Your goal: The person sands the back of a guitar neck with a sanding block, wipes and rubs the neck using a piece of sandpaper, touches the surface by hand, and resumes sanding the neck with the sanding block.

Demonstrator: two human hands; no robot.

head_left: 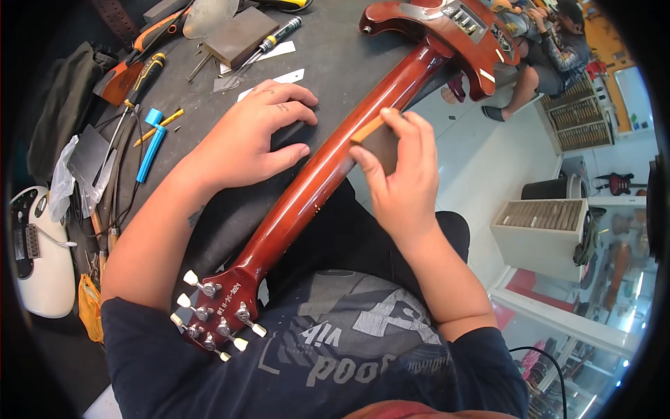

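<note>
A glossy red-brown electric guitar lies face down along the dark bench edge, its neck [328, 171] running diagonally from the body [434, 22] at the top right to the headstock [227, 304] with pale tuner knobs near my body. My right hand [405, 174] grips a small tan block [366, 129], perhaps wooden, held against the back of the neck. My left hand [265, 126] lies on the bench left of the neck, fingers apart and curved, holding nothing.
Tools including a screwdriver [146, 77], blue clamp-like piece [150, 153], pencil [159, 128] and metal block [237, 38] lie at left. A white guitar body [45, 272] stands far left. Another person [558, 56] sits at upper right. A cabinet [530, 237] stands right.
</note>
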